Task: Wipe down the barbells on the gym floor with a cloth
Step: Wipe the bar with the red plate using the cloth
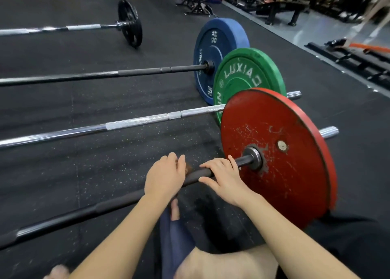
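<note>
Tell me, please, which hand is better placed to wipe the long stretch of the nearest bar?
Probably left: the left hand wraps the nearest bar with what looks like a brownish cloth under its fingers, free shaft on its side. The right hand grips it bare by the red plate.

The nearest barbell crosses the lower frame on the floor. The left hand and right hand rest on it, just left of its plate. Behind lie the second barbell, the third barbell and, upper left, the farthest barbell.
</note>
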Motion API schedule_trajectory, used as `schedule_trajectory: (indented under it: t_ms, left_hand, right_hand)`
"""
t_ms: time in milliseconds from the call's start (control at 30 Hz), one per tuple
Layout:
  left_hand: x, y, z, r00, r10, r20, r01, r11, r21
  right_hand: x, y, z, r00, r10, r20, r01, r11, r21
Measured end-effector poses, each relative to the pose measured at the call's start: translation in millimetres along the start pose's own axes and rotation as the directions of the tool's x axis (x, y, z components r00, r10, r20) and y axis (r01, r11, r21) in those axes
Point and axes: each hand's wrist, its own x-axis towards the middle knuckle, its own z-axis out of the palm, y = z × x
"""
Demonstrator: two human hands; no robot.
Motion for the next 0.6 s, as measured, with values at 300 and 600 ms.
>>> schedule_trajectory:
  t_ms: [300,600]
  left_hand:
    - [-9.1,-32.8,-21.2,0.999,-0.024,0.045,0.015,0.983,0.183]
    - [12.3,6.4,4.6,0.982,0.135,0.133,-0.175,0.916,0.36]
  right_hand:
    - [6.8,15.0,-9.4,0.994,0.103,0.032,-0.094,0.973,-0.212]
    - [9.0,19.9,2.7,0.994,0.111,-0.027,-0.114,0.973,-0.201]
